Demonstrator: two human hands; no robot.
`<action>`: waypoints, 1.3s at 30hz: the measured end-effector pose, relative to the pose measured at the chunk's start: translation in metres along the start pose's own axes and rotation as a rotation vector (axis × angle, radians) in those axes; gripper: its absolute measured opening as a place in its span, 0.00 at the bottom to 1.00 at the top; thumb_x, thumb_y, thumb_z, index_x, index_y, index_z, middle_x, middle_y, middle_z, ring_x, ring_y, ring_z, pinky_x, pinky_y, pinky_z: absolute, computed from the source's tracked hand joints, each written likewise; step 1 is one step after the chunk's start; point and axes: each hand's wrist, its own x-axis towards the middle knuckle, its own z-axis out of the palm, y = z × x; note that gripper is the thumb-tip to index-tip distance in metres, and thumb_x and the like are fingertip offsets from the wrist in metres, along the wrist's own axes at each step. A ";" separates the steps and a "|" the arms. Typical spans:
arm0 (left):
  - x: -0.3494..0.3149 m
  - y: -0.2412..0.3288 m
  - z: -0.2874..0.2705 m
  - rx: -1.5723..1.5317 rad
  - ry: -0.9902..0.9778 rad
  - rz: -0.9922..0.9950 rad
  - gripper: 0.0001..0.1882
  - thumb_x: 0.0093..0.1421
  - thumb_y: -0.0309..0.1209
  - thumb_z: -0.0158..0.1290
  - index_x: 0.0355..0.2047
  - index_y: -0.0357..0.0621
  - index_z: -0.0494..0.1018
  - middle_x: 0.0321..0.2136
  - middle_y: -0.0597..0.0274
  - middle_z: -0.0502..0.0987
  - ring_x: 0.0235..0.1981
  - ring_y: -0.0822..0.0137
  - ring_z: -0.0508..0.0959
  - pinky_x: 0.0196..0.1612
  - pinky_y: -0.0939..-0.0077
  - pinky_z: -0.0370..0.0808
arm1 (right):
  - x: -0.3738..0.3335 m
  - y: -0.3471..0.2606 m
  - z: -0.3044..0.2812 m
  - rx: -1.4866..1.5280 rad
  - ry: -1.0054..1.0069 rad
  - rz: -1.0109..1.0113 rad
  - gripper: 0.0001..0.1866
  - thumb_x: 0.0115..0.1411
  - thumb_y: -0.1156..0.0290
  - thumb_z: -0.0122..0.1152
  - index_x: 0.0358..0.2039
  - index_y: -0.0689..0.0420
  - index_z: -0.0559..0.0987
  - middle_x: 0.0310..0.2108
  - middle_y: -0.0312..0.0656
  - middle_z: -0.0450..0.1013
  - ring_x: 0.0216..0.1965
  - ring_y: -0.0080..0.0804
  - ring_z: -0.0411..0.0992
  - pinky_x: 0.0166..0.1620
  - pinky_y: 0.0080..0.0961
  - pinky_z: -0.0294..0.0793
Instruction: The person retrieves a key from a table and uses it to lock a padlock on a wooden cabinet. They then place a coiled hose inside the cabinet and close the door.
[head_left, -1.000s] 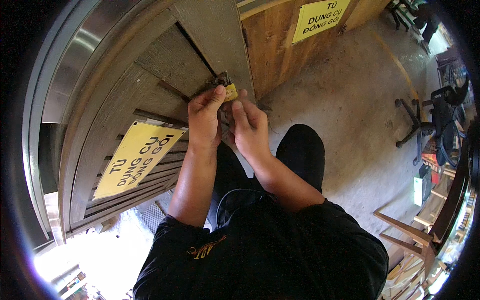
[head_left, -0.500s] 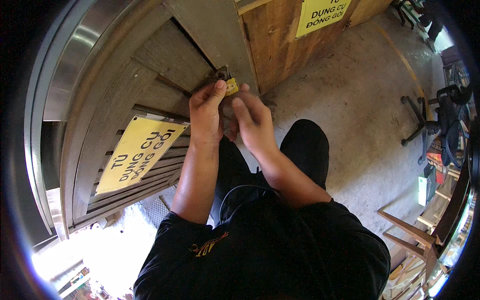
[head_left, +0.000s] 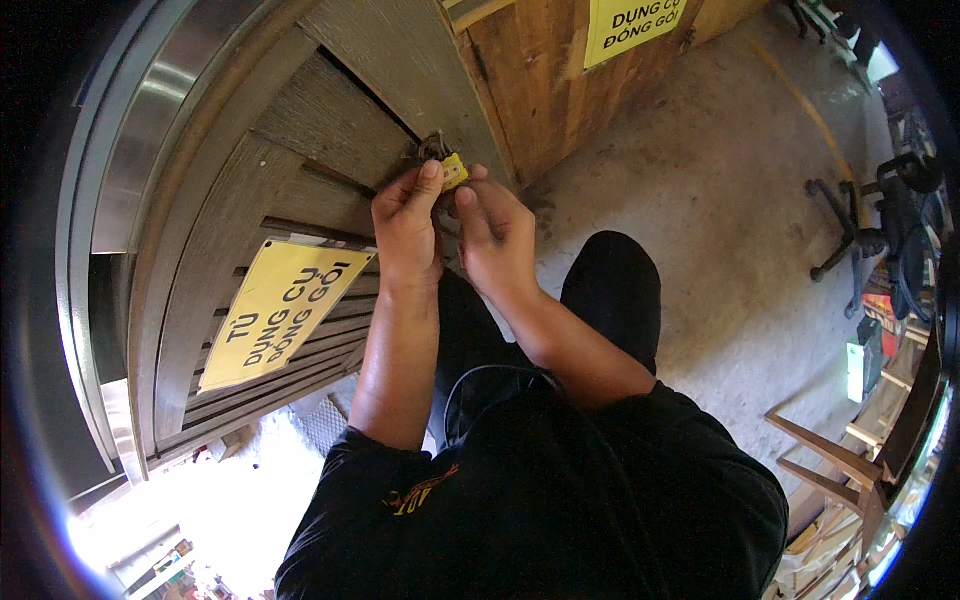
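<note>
A yellow padlock [head_left: 454, 172] hangs by its shackle at a dark metal hasp [head_left: 432, 147] on a grey-brown slatted wooden cabinet door [head_left: 330, 110]. My left hand [head_left: 405, 222] grips the padlock from its left side, the thumb pressed on its face. Close against the lock's lower right is my right hand [head_left: 497, 238], its thumb and fingers pinched together. Whatever the right fingertips hold there, if anything, is too small and too covered to make out.
A yellow sign [head_left: 285, 312] with black lettering is fixed to the door. Another yellow sign [head_left: 630, 28] is on a brown wooden panel [head_left: 540, 90] ahead. On the right stand an office chair [head_left: 870, 235] and a wooden frame [head_left: 835, 460] on the concrete floor [head_left: 720, 220].
My right hand, blurred and slightly apart before, is now steady and closer to the padlock's lower edge. The left hand keeps its grip. The view has shifted slightly.
</note>
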 end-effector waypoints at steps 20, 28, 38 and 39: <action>0.000 0.014 0.008 -0.294 0.064 -0.167 0.11 0.67 0.32 0.51 0.42 0.36 0.75 0.37 0.52 0.79 0.40 0.58 0.79 0.47 0.65 0.76 | 0.007 -0.047 -0.005 -0.454 -0.021 -0.236 0.05 0.59 0.76 0.58 0.32 0.66 0.76 0.33 0.62 0.74 0.36 0.63 0.74 0.42 0.50 0.75; -0.006 0.011 0.015 -0.363 0.134 -0.195 0.10 0.68 0.29 0.50 0.40 0.31 0.74 0.35 0.50 0.78 0.36 0.59 0.80 0.43 0.65 0.78 | 0.008 -0.050 -0.007 -0.514 -0.016 -0.396 0.03 0.58 0.79 0.57 0.28 0.65 0.73 0.30 0.59 0.72 0.32 0.63 0.72 0.36 0.49 0.73; 0.004 0.000 0.000 -0.413 -0.003 -0.198 0.12 0.66 0.30 0.51 0.42 0.30 0.74 0.35 0.48 0.78 0.37 0.54 0.80 0.44 0.61 0.78 | 0.005 -0.045 -0.003 -0.243 -0.030 -0.145 0.03 0.60 0.78 0.55 0.31 0.64 0.76 0.30 0.59 0.74 0.33 0.61 0.74 0.36 0.47 0.74; 0.010 -0.002 -0.001 -0.356 0.000 -0.198 0.12 0.66 0.30 0.51 0.42 0.31 0.74 0.35 0.49 0.79 0.37 0.55 0.80 0.44 0.61 0.78 | 0.004 -0.047 -0.004 -0.183 0.004 -0.097 0.04 0.61 0.77 0.55 0.32 0.63 0.77 0.30 0.59 0.75 0.34 0.60 0.75 0.36 0.47 0.74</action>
